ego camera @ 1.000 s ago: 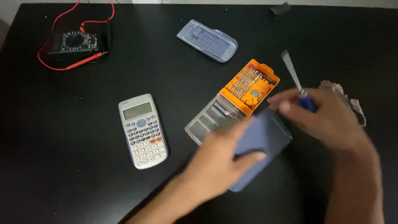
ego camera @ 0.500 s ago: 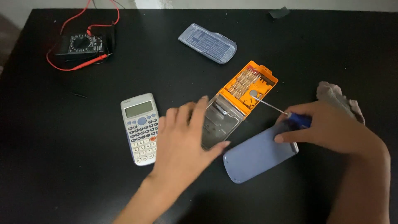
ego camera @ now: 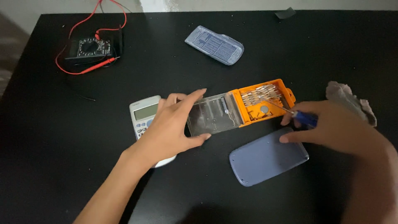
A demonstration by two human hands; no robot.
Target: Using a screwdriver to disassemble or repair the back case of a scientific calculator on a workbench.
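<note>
So the orange bit case sits roughly mid-worktop with its clear lid flipped open flat to the left of the orange tray. The left hand is pinching that clear lid, thumb under the near edge and fingers curled over the far edge, so it's clamped on the lid. The right hand is wrapped around a blue-handled screwdriver, with the thin metal shaft poking into the orange tray among the bits. Just in front of the case, on the near side, lies a grey-blue back cover, flat on the black worktop, with the right hand's thumb touching its far edge. Left of the case, partly hidden under the left hand, is a white calculator. Behind the case is a bluish slide cover, and far off to the back left a black multimeter with red leads. Right of the case there's a crumpled cloth.
</note>
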